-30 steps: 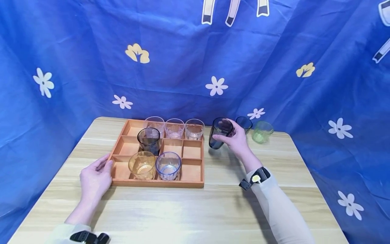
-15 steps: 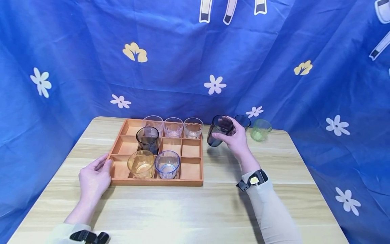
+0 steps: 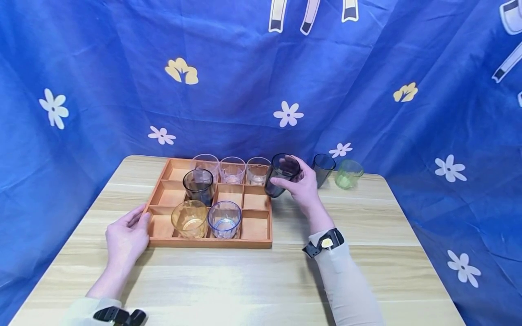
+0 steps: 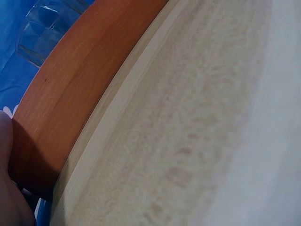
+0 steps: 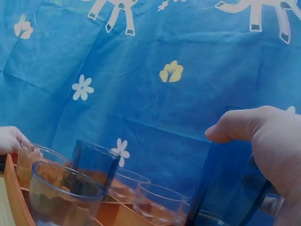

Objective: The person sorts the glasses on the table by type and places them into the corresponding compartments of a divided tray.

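My right hand [image 3: 306,188] grips a tall dark smoky glass [image 3: 281,176], fingers behind it and thumb in front. The glass is slightly tilted, by the right edge of a divided wooden tray [image 3: 212,243]. In the right wrist view the thumb lies across this glass [image 5: 223,183]. My left hand [image 3: 127,235] holds the tray's left side near its front corner; some fingertips are hidden. In the tray stand another dark glass [image 3: 198,188], an amber glass [image 3: 190,219], a blue-rimmed clear glass [image 3: 224,220] and several clear glasses [image 3: 233,171] along the back.
Right of my right hand, a dark glass [image 3: 324,170] and a green glass [image 3: 349,174] stand at the back of the wooden table [image 3: 244,285]. A blue patterned cloth [image 3: 228,90] hangs behind and at both sides.
My right hand has carried the dark glass left, from beside the tray to its right edge. More of the dark glass behind that hand shows now. My left hand stays on the tray.
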Demonstrator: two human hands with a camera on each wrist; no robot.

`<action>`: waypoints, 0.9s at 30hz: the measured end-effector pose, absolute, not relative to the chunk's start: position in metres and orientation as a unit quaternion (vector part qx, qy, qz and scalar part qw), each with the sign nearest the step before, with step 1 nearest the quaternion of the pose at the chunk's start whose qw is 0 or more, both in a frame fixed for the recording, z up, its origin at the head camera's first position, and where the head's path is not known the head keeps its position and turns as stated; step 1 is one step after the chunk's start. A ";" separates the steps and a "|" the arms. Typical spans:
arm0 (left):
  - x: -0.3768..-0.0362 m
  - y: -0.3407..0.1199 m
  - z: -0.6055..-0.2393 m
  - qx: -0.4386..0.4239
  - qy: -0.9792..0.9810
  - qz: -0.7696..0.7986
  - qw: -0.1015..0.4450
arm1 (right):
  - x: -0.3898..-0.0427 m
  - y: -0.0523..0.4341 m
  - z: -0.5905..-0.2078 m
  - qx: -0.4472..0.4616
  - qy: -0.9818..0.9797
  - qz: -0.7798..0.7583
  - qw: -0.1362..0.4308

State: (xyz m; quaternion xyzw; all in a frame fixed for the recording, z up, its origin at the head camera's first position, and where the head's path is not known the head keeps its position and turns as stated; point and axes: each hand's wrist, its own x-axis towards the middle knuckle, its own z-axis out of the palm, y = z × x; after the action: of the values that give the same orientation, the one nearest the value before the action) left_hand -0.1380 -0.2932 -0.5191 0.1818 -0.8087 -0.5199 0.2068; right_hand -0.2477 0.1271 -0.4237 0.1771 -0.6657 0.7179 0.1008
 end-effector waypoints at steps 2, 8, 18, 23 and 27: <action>-0.138 -0.293 -0.519 0.183 -0.809 -0.520 0.204 | -0.248 0.121 -0.424 0.182 -0.665 0.717 0.101; -0.138 -0.294 -0.519 0.182 -0.809 -0.520 0.205 | -0.251 0.100 -0.425 0.202 -0.662 0.716 0.092; -0.137 -0.295 -0.518 0.176 -0.809 -0.522 0.205 | -0.253 0.068 -0.430 0.218 -0.674 0.703 0.065; -0.135 -0.294 -0.517 0.171 -0.811 -0.519 0.208 | -0.256 0.054 -0.433 0.224 -0.686 0.689 0.061; -0.134 -0.293 -0.517 0.169 -0.812 -0.517 0.211 | -0.258 0.046 -0.435 0.230 -0.702 0.670 0.066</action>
State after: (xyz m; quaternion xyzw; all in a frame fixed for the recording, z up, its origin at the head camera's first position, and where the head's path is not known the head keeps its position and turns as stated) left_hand -0.1345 -0.2930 -0.5169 0.1689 -0.8124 -0.5166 0.2111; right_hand -0.2584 0.0461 -0.4345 0.2299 -0.7023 0.6704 0.0662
